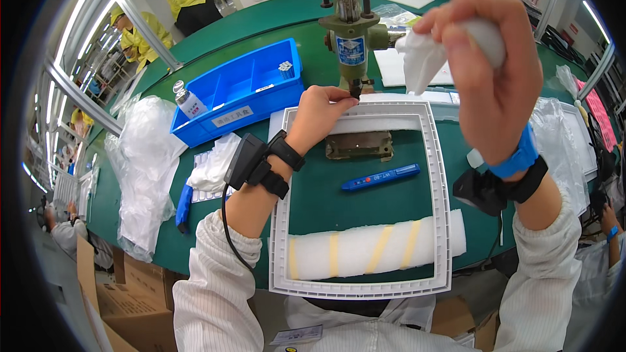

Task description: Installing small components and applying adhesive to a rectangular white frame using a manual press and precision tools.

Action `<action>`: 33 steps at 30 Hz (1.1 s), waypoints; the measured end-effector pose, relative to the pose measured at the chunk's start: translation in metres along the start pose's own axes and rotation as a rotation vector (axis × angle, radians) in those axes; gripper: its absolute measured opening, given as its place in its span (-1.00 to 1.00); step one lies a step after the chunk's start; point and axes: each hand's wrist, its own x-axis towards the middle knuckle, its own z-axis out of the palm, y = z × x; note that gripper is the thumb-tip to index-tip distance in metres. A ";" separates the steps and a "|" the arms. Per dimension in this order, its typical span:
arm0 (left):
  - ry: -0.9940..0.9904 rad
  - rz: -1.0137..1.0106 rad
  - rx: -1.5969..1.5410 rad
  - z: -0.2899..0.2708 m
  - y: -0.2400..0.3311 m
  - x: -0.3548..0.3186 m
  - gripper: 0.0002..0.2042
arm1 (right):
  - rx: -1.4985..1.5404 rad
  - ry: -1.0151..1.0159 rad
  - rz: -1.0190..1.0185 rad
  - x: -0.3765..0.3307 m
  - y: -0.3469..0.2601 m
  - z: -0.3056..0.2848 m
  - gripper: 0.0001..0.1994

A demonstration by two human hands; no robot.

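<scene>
A white rectangular plastic frame [442, 221] lies in front of me, its far side beneath the green hand press [351, 52]. My left hand [319, 114] is at the frame's far edge, thumb and fingers pinched right beside the press tip; whatever they pinch is too small to make out. My right hand [495, 78] is raised to the right of the press, closed around a white cloth [420, 62] and a pale rounded knob-like thing [488, 42]. Inside the frame's opening lie a blue pen-shaped tool [381, 177] and the press's metal base block [358, 145].
A foam roll with yellow tape [365, 248] lies under the frame's near side. To the left stand a blue divided bin [244, 114] with a bottle [189, 101], plastic bags [140, 163], a crumpled white cloth [215, 166] and a blue-handled tool [184, 207]. Co-workers are beyond the table.
</scene>
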 end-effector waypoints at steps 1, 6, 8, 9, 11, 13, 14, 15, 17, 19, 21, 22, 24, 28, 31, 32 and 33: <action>-0.009 -0.010 0.000 -0.001 -0.001 -0.001 -0.74 | 0.003 0.002 -0.001 0.005 0.003 0.000 -0.86; -0.018 -0.005 0.003 0.001 0.003 -0.001 -0.74 | 0.140 0.148 0.078 0.027 0.016 0.005 -0.91; -0.015 0.002 0.001 0.000 0.003 -0.002 -0.73 | 0.147 0.161 0.086 0.026 0.016 0.005 -0.91; -0.013 0.003 0.003 0.000 0.003 -0.002 -0.73 | 0.113 0.161 0.048 0.024 0.017 0.005 -0.91; -0.008 -0.003 0.008 0.001 0.004 -0.003 -0.72 | 0.079 0.161 0.009 0.024 0.014 0.006 -0.92; 0.012 0.017 0.021 0.001 0.003 -0.004 -0.74 | -0.015 0.184 0.043 0.025 0.003 0.010 -0.92; 0.031 0.039 0.030 0.002 0.003 -0.004 -0.75 | -0.016 0.185 0.041 0.025 0.006 0.008 -0.92; 0.032 0.042 0.031 0.003 0.004 -0.004 -0.75 | 0.020 0.175 0.036 0.025 0.012 0.006 -0.92; 0.026 0.056 0.056 0.003 0.004 -0.003 -0.77 | 0.060 0.166 0.028 0.024 0.016 0.005 -0.91; 0.034 0.066 0.058 0.005 0.003 -0.004 -0.75 | 0.053 0.175 0.016 0.025 0.018 0.005 -0.91; 0.039 0.077 0.061 0.008 0.001 -0.004 -0.74 | 0.048 0.177 0.010 0.026 0.018 0.006 -0.91; 0.058 0.099 0.071 0.009 0.000 -0.004 -0.75 | 0.041 0.177 0.007 0.028 0.018 0.006 -0.92; 0.075 0.123 0.085 0.009 -0.003 -0.003 -0.75 | 0.064 0.150 0.040 0.034 0.019 0.003 -0.92; 0.077 0.158 0.093 0.009 -0.008 0.001 -0.76 | 0.126 0.131 0.092 0.045 0.012 0.001 -0.92; 0.079 0.125 0.087 0.010 -0.007 -0.001 -0.76 | 0.119 0.149 0.078 0.042 0.013 0.002 -0.92; 0.077 0.102 0.089 0.010 -0.007 -0.001 -0.76 | 0.118 0.148 0.077 0.042 0.010 0.003 -0.92; 0.078 0.102 0.087 0.009 -0.007 -0.001 -0.76 | 0.064 0.152 0.097 0.039 0.005 0.003 -0.92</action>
